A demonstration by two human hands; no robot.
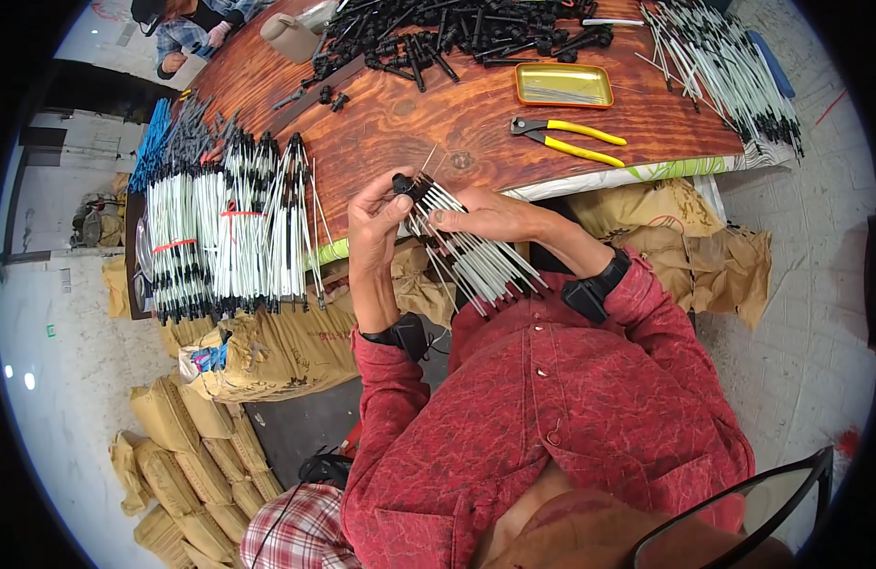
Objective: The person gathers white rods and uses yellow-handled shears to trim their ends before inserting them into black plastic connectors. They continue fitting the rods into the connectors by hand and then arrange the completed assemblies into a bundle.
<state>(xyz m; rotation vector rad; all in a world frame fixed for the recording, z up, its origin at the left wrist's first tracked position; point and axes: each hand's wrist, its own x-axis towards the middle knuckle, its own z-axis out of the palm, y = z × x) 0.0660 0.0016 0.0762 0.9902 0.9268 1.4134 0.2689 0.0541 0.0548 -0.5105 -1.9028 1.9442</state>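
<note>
In front of my chest, at the table's near edge, a bundle of thin white rods with black ends (485, 261) slants down toward my shirt. My right hand (490, 216) is closed around the upper part, its thumb lying across the rods. My left hand (374, 220) pinches a black plastic fitting (403, 184) at the top end of the bundle. Whether that fitting is joined to a rod I cannot tell. Two thin wires (429, 158) stick up beside it. The fingers behind the bundle are partly hidden.
The wooden table (410, 119) bears yellow-handled cutting pliers (571, 140), a yellow tin with thin wires (563, 85), a pile of black fittings (457, 33) and rod bundles (229, 228) at left and right (732, 71). Brown sacks (267, 351) lie below. Another person (187, 38) works at far left.
</note>
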